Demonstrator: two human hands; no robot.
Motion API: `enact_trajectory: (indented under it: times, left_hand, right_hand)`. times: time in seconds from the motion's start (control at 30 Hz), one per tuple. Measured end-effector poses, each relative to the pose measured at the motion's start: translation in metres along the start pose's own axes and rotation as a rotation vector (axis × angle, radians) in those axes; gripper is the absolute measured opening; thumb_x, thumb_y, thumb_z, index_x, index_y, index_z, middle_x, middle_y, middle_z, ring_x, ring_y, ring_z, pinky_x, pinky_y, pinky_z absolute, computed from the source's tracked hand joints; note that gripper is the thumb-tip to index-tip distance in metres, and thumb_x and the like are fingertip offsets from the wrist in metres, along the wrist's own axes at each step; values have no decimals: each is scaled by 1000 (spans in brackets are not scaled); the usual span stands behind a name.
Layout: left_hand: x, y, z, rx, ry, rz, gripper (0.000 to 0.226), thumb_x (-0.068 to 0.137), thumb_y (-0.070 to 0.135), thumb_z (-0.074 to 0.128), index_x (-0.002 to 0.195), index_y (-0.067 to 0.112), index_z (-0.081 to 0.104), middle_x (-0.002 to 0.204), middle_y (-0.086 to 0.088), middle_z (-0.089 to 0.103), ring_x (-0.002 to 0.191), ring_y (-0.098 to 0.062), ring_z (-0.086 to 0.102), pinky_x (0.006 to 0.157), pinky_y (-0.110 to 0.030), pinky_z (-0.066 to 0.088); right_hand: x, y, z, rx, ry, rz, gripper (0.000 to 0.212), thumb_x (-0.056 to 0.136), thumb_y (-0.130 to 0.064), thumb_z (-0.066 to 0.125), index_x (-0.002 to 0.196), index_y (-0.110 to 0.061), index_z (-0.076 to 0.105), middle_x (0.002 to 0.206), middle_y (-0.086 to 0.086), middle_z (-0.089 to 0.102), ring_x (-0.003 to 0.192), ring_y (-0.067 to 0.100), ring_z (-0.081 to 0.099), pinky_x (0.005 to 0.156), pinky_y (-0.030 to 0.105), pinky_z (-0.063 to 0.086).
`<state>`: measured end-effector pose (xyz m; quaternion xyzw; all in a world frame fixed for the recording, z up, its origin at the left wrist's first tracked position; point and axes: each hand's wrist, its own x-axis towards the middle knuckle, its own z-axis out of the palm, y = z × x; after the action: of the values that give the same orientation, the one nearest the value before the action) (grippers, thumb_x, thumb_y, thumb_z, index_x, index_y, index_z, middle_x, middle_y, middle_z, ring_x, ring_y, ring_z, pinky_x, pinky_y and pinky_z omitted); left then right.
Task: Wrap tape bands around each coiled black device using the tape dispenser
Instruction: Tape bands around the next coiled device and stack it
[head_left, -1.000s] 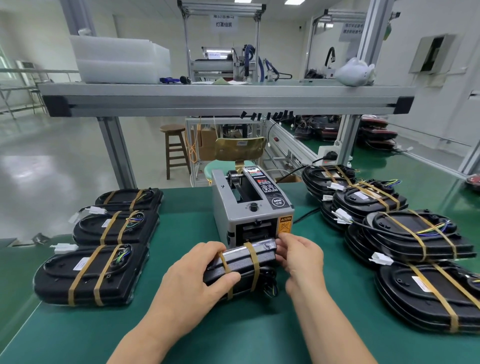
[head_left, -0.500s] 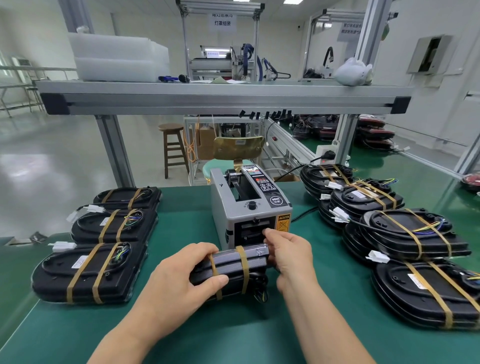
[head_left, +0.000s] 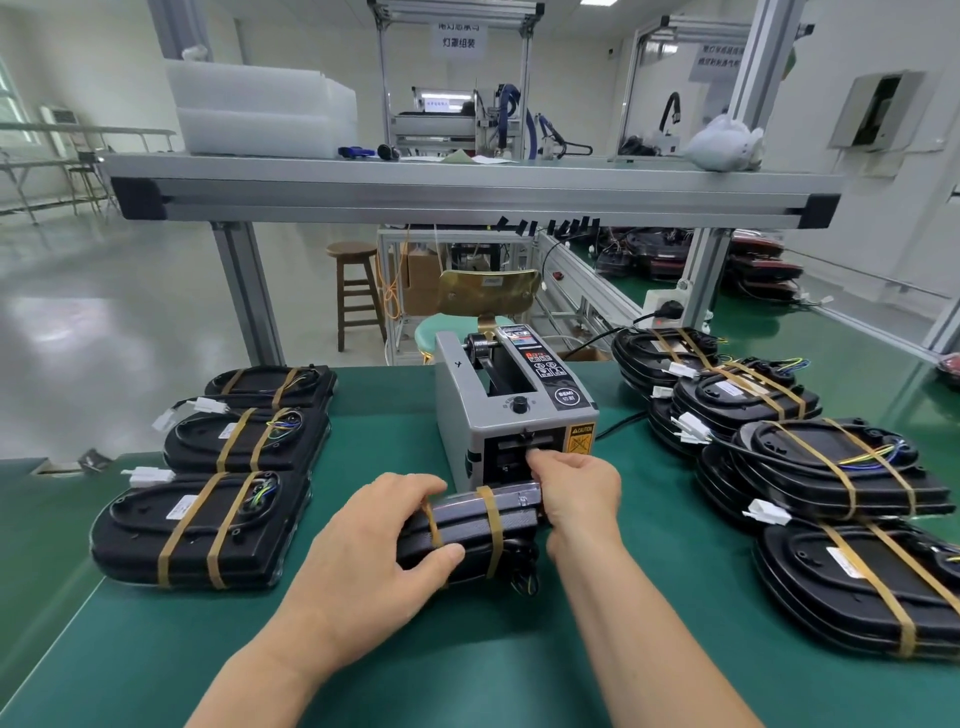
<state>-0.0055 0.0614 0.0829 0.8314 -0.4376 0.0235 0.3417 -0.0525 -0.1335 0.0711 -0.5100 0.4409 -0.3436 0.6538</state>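
Observation:
My left hand (head_left: 374, 551) grips a black device (head_left: 467, 535) standing on its edge on the green mat, just in front of the grey tape dispenser (head_left: 511, 410). Two tan tape bands cross the device. My right hand (head_left: 576, 488) is at the dispenser's front outlet, with fingertips pinched at the slot; the tape piece itself is too small to make out. The heel of that hand lies against the device's right end.
Three banded black devices (head_left: 208, 525) lie in a row at the left. A stack of several banded devices (head_left: 831, 478) fills the right side, with white connectors sticking out. An aluminium shelf (head_left: 467, 187) spans overhead. The dispenser's power cable (head_left: 618, 426) runs back right.
My right hand has left the device's right end and risen to the dispenser's outlet. The device, held by my left hand, has shifted slightly left and nearer to me.

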Motion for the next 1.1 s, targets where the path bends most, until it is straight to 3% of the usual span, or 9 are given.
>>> enact_trajectory:
  times: [0.1, 0.23, 0.33, 0.43, 0.57, 0.67, 0.87, 1.1]
  left_hand:
    - [2, 9, 0, 83, 4, 52, 57, 76, 42, 59, 132, 33, 53, 119, 24, 54, 110, -3, 50, 95, -26, 40]
    - [8, 22, 5, 127, -16, 127, 60, 76, 23, 52, 134, 36, 56, 120, 19, 61, 108, -7, 54, 93, -27, 41]
    - [10, 22, 6, 170, -25, 133, 51, 83, 31, 48, 132, 43, 57, 114, 16, 61, 100, -13, 57, 89, -33, 42]
    - [12, 21, 7, 191, -32, 122, 44, 87, 50, 47, 130, 47, 57, 111, 18, 61, 99, -12, 58, 85, -31, 41]
    - [14, 24, 9, 203, -8, 120, 41, 87, 47, 49, 127, 46, 60, 108, 16, 62, 96, -15, 60, 81, -32, 43]
    - [14, 24, 8, 217, -16, 115, 42, 88, 49, 46, 128, 47, 58, 110, 17, 62, 98, -13, 60, 82, -31, 43]
    - [14, 26, 9, 216, 1, 127, 41, 87, 46, 49, 126, 45, 61, 107, 16, 63, 94, -15, 61, 80, -32, 44]
    - [14, 24, 9, 228, 14, 148, 43, 89, 39, 59, 130, 50, 56, 103, 13, 62, 88, -14, 60, 74, -29, 40]
  right_hand:
    - [-7, 0, -4, 69, -3, -17, 12, 84, -10, 73, 75, -15, 67, 78, 2, 69, 78, 19, 63, 66, 28, 52]
    - [-27, -3, -19, 274, -77, -33, 13, 87, -5, 70, 75, -6, 66, 54, -3, 62, 52, 9, 56, 48, 16, 45]
    - [-44, 0, -29, 297, -162, -35, 15, 87, -6, 70, 73, -6, 69, 65, 5, 66, 61, 13, 58, 61, 21, 50]
    - [-53, 2, -35, 351, -196, -50, 21, 87, -2, 68, 67, -8, 69, 63, 3, 66, 56, 7, 59, 56, 16, 52]
    - [-57, 4, -32, 356, -170, -92, 12, 87, 3, 68, 75, -1, 70, 63, 1, 68, 54, 5, 61, 50, 14, 49]
    - [-59, 8, -28, 307, -135, -118, 3, 86, 1, 70, 85, 4, 71, 73, 9, 69, 59, 11, 62, 51, 17, 49]
    - [-60, 15, -20, 231, -59, -169, 9, 83, -3, 74, 74, -6, 73, 97, 25, 68, 72, 20, 61, 64, 26, 51]
    - [-58, 17, -21, 180, -42, -204, 10, 83, -7, 75, 73, -8, 73, 96, 23, 68, 75, 22, 63, 72, 35, 54]
